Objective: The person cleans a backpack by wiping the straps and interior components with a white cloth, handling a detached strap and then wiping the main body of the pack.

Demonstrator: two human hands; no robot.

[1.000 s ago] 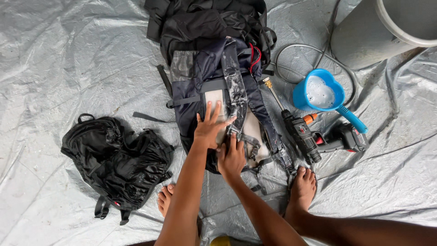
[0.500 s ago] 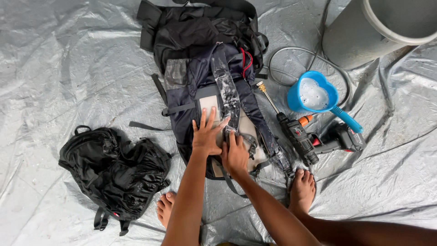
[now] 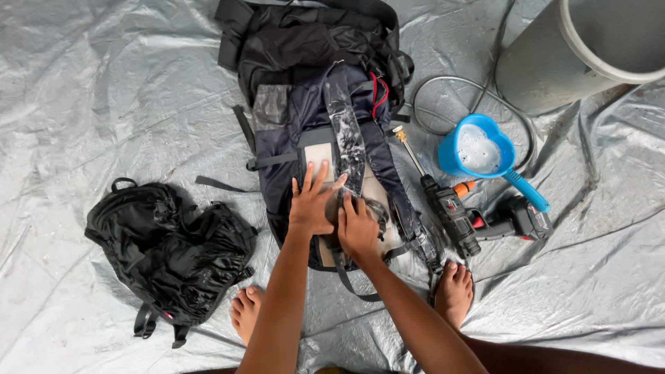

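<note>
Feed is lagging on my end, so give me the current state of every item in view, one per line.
Navy backpack: flat, back panel up, soapy strap.
Left hand: open, flat on the back panel.
Right hand: pressing at the strap's base.
Black backpack: crumpled, untouched.
Blue scoop: upright, holds sudsy water.
Spray gun: lying down, unheld.
Grey bucket: upright, contents unseen.

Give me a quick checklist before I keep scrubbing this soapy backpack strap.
1. Left hand flat on the navy backpack, pinning it: ok.
2. Right hand at the lower end of the soapy strap: ok.
3. Blue scoop holds sudsy water: ok.
4. Spray gun lies apart from both hands: ok.
5. Right foot close to the spray gun's tip end: not ok.
6. Black backpack set aside on the tarp: ok.
</note>
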